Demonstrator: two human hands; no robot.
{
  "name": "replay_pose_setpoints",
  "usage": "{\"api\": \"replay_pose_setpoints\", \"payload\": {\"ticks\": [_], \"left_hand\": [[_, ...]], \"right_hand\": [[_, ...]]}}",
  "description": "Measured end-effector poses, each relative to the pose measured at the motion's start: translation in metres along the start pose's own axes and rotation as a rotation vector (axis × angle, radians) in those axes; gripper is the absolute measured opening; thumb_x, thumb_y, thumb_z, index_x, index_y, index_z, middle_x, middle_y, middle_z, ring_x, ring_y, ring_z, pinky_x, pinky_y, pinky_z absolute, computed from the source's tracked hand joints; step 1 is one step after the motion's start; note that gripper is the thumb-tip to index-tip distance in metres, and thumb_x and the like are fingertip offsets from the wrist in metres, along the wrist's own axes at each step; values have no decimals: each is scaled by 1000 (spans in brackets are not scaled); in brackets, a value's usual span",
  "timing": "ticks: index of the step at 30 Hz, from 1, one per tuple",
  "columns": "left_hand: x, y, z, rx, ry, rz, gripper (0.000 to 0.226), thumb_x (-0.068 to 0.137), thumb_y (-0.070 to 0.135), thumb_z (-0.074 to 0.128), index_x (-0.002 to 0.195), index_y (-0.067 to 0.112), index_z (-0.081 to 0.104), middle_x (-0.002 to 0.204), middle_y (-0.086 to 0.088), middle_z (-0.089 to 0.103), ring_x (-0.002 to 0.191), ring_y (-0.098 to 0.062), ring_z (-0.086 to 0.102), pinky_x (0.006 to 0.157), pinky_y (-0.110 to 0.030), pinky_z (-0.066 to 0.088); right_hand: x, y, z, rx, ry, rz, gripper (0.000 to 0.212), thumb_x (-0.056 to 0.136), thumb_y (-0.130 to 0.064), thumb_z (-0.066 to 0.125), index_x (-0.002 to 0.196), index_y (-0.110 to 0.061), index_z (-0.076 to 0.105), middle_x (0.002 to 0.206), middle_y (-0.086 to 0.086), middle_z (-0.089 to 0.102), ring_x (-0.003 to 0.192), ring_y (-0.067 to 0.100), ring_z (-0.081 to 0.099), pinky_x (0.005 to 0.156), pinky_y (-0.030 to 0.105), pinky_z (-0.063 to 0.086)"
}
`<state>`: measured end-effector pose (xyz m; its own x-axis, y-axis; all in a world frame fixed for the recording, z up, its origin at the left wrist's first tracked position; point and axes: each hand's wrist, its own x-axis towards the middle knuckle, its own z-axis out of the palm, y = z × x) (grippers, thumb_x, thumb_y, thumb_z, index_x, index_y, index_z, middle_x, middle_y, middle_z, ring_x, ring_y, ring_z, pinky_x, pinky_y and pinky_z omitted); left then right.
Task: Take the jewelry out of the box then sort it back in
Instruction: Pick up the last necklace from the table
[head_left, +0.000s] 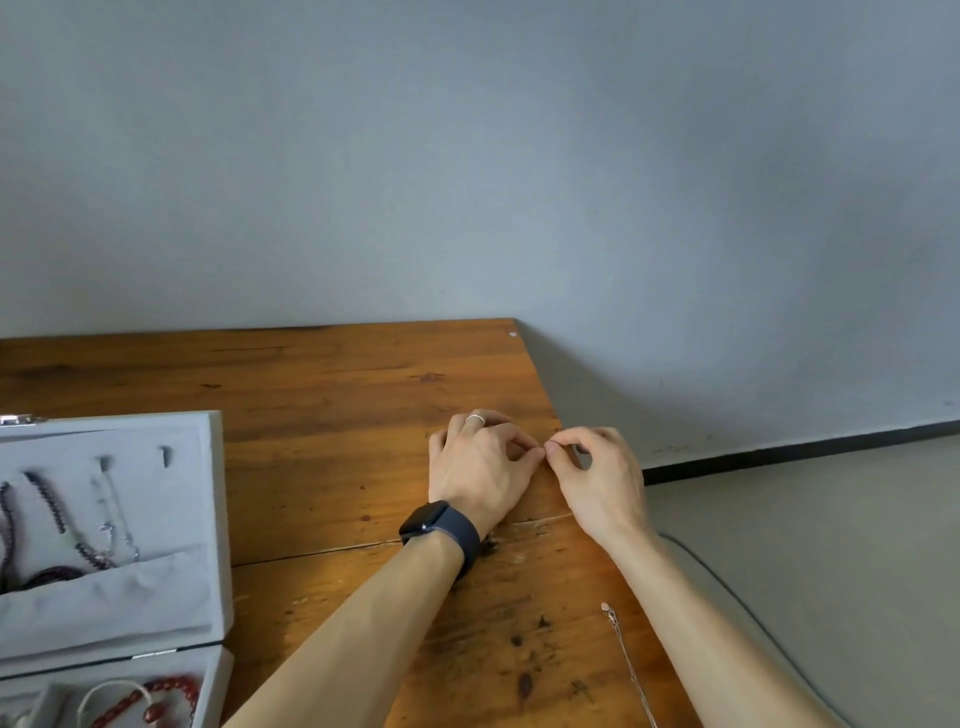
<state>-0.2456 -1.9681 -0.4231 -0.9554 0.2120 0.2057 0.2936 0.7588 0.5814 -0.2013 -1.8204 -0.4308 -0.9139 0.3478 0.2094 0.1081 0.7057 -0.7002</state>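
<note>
1. Underneath it all, an orange-brown wooden plank table (337, 415). It is scuffed, with dark stains towards the near right and a seam running across between the boards.
2. There's a tiny white speck (513, 334) right at the table's far corner.
3. Behind, a plain blue-grey painted wall (467, 156) fills the whole upper half.
4. Down at the wall's foot on the right runs a thin black skirting strip (805, 447).
5. Below that, a smooth grey floor (857, 545).
6. On that floor a thin grey cable (753, 618) curves along near the table's right edge.
7. A dark square smartwatch with a navy band (439, 525) is strapped round a wrist, above the table's seam.
</note>
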Motion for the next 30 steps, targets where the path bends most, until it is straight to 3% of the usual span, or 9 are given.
{"api": "replay_pose_setpoints", "payload": {"ticks": [5, 9, 12, 17, 23, 30], "left_hand": [[-3, -1, 2, 25, 23, 17, 23, 88, 58, 53, 91, 45, 72, 118, 20, 57, 119, -10, 43, 97, -33, 23], [-6, 0, 1, 19, 24, 34, 22, 87, 54, 53, 94, 45, 72, 119, 19, 58, 118, -9, 44, 92, -27, 19], [-11, 0, -3, 21, -10, 54, 21, 88, 50, 56, 100, 42, 71, 124, 17, 58, 121, -10, 46, 99, -28, 27], [-33, 0, -18, -8, -124, 63, 28, 92, 43, 57, 117, 35, 66, 140, 12, 53, 128, -14, 45, 107, -27, 35], [-74, 9, -48, 85, -239, 12, 40, 96, 40, 52, 135, 29, 56, 145, 4, 50, 131, -19, 45, 110, -34, 38], [-153, 22, -94, 150, -296, 36, 48, 99, 39, 46, 145, 27, 45, 145, 0, 51, 131, -23, 45, 111, -37, 36]], "right_hand": [[-6, 0, -1, -14, 22, -29, 14, 95, -37, 63, 103, -31, 72, 111, -8, 59, 102, 9, 55, 88, 26, 45], [-9, 0, -1, -53, 30, -66, 15, 96, -29, 61, 106, -31, 71, 112, -12, 56, 98, 3, 50, 84, 21, 40], [-11, -1, -1, -68, 13, -61, 16, 96, -26, 61, 109, -30, 70, 115, -11, 56, 100, 3, 51, 86, 19, 40], [-16, -5, -5, -66, -12, -42, 22, 98, -25, 60, 118, -23, 69, 124, -5, 61, 113, 12, 59, 92, 19, 42], [-38, -16, -21, -126, -103, 37, 31, 100, -24, 57, 130, -24, 65, 142, -5, 57, 133, 16, 50, 111, 29, 37], [-120, -41, -69, -40, -97, 77, 27, 98, -23, 57, 123, -29, 67, 132, -9, 63, 127, 14, 54, 106, 28, 39]]}}
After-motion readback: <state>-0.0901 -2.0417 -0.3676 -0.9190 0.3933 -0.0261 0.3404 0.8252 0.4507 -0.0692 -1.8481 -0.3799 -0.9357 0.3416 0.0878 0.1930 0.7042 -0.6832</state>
